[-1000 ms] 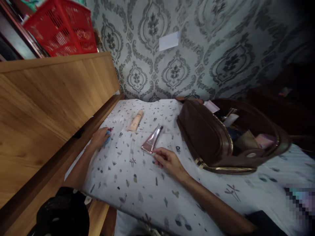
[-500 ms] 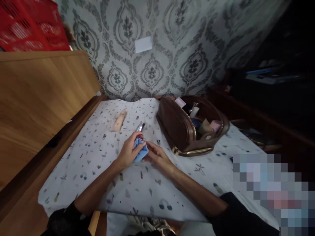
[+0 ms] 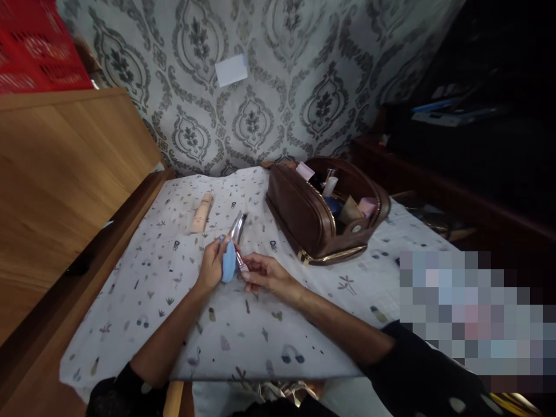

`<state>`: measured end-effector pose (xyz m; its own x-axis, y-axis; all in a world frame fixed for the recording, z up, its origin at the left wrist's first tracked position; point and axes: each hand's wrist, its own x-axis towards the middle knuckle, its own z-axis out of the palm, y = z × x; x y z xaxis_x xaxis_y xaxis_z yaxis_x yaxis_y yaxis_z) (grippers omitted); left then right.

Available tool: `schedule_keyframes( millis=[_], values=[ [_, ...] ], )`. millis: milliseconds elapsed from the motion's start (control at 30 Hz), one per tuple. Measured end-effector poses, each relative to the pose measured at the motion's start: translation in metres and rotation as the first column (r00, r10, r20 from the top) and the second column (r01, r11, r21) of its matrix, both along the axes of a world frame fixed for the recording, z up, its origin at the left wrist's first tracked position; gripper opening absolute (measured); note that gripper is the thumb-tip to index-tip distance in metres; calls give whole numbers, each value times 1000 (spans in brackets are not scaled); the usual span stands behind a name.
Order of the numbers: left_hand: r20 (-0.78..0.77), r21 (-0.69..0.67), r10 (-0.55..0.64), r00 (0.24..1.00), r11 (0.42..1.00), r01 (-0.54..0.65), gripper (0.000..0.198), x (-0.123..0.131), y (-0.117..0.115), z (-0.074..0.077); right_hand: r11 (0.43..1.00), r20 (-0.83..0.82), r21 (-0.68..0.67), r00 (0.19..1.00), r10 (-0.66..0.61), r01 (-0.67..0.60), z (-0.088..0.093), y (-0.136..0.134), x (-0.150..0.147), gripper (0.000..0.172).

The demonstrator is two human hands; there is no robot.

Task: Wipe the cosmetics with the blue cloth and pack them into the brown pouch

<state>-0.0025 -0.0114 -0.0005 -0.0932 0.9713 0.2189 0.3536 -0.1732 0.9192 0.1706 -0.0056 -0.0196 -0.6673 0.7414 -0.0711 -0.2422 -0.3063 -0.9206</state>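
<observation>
A light blue cloth [image 3: 228, 266] is gripped in my left hand [image 3: 210, 265], with the fingers closed on its left side. My right hand [image 3: 268, 274] pinches a slim tube with a red and pale pink look [image 3: 240, 260], like a lip gloss, between thumb and fingertips. The tube leans against the cloth's right edge. Just beyond the cloth, shiny silver and dark slim tubes [image 3: 238, 227] lie on the white printed sheet [image 3: 174, 315]; their exact kind is unclear. Farther back on the left lies a peach squeeze tube [image 3: 202, 212].
An unzipped brown cosmetic bag [image 3: 295, 211] with several small items inside stands to the right. A wooden panel [image 3: 73, 168] borders the left side, with a red crate [image 3: 39, 46] above it. Patterned wallpaper [image 3: 252, 124] closes off the back.
My hands have moved apart slightly. The cloth, bunched up before, now hangs flatter in my left hand, and the slim tube shows in my right fingers. The view has shifted a little.
</observation>
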Motion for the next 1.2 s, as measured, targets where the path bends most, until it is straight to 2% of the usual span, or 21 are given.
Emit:
schedule_keyframes(
  millis=[133,233,400,567,667,767,833,900,1000,1100,1200],
  values=[
    [-72,10,-104,992,994,105,44,1,-2,0,991,-124,-132,992,-35,19,-2,3,3,51],
    [-125,-9,-165,978,986,165,54,3,-3,0,985,-184,-173,982,-36,3,-5,6,5,49],
    [-134,31,-75,988,996,80,30,3,-2,-1,986,-163,-156,986,40,-65,-7,5,4,43],
    [-12,19,-14,1000,1000,15,46,0,2,-3,990,-93,-130,995,39,-51,-7,4,0,54],
    [41,-19,-21,999,1000,21,49,-2,3,-3,987,-117,-156,993,24,-42,-7,4,1,52],
    [-1,-13,-87,996,996,87,40,-1,1,-3,982,-204,-187,979,-7,-32,-5,5,4,48],
    [-34,-4,-122,992,992,122,46,0,-1,-3,979,-249,-200,968,-18,-33,-3,6,6,45],
    [-63,3,-122,990,992,123,42,2,-2,-4,977,-255,-211,967,-12,-44,-2,6,7,44],
    [-92,27,-77,993,996,79,29,1,-2,-6,976,-204,-214,979,0,-44,-1,5,7,44],
    [-59,68,-32,998,997,36,41,-1,1,-9,983,-122,-182,992,8,-30,-1,5,6,42],
    [12,61,-37,999,998,36,47,-1,3,-10,992,-63,-125,998,13,-21,-1,5,6,42]
  ],
)
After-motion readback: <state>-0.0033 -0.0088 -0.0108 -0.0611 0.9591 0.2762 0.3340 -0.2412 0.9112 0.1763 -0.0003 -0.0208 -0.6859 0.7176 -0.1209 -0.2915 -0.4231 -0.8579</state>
